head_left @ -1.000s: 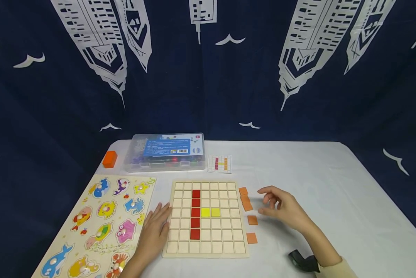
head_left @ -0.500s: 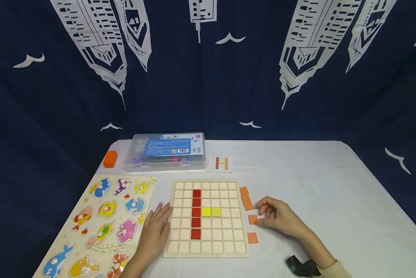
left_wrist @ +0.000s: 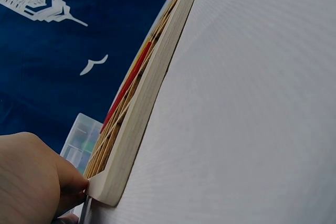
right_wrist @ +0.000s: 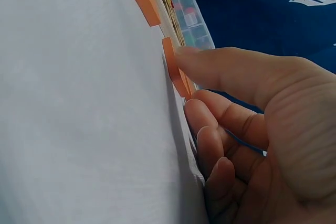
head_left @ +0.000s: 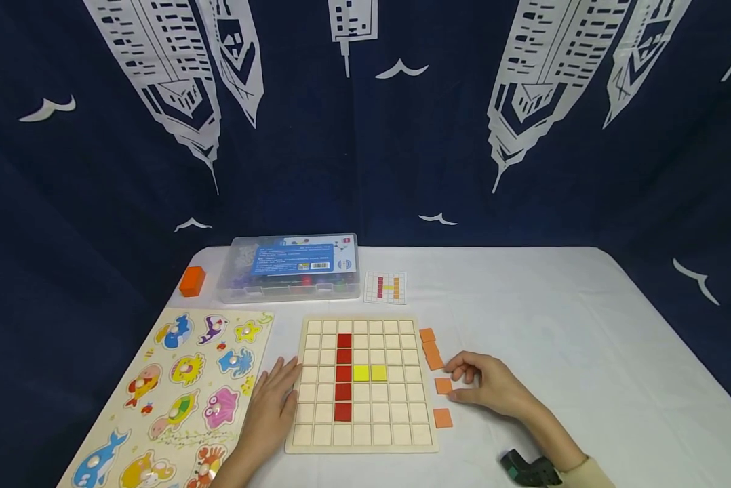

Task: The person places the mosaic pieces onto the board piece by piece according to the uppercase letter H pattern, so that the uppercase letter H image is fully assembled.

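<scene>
A wooden grid board (head_left: 323, 437) lies flat, with a column of several red square tiles (head_left: 344, 373) and two yellow tiles (head_left: 361, 373) in its cells. My left hand (head_left: 271, 407) rests at its left edge with fingers extended; in the left wrist view a fingertip touches the board's corner. Orange tiles lie in a loose line along the right edge. My right hand (head_left: 490, 386) is beside the middle orange tile (head_left: 443, 386). In the right wrist view its thumb touches an orange tile (right_wrist: 171, 59), while the index fingertip is near the tile's lower end, with a gap between the two.
A pattern card (head_left: 385, 288) and a clear plastic case (head_left: 292, 288) lie behind the board. An orange block (head_left: 192, 280) stands at the back left. A sea-animal peg puzzle (head_left: 201, 379) lies left. A black device (head_left: 529, 469) is by the right wrist.
My right hand has lowered and moved slightly left, from above the table to the middle orange tile. The left hand and the tiles show no visible movement.
</scene>
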The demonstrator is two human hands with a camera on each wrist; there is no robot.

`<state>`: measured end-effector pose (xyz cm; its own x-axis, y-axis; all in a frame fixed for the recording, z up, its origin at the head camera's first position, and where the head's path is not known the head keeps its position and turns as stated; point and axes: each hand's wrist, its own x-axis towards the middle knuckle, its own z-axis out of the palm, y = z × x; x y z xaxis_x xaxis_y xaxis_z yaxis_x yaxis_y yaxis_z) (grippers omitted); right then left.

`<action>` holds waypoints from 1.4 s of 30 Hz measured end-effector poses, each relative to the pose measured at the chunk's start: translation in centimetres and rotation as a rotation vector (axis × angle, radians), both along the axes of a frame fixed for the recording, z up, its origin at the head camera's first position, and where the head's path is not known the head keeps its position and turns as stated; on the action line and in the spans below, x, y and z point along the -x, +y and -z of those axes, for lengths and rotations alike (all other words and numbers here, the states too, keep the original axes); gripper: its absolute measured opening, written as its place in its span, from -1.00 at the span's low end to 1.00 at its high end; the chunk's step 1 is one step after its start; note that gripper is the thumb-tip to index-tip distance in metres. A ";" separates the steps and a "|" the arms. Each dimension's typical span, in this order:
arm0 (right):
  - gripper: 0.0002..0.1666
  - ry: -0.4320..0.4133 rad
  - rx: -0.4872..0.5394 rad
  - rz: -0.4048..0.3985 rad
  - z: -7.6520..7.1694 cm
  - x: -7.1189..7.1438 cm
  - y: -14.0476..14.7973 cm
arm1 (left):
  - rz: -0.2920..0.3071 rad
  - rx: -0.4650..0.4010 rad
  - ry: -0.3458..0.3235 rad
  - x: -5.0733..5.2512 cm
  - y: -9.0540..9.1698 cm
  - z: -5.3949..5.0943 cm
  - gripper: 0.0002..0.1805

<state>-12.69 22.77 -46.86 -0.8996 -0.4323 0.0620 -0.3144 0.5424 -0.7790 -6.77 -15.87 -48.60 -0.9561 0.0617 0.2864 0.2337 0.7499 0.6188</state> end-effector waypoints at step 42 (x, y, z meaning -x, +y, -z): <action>-0.81 0.063 -0.130 0.052 -5.4 4.2 -3.4 | -0.010 -0.027 -0.005 0.1 -0.1 0.2 -0.52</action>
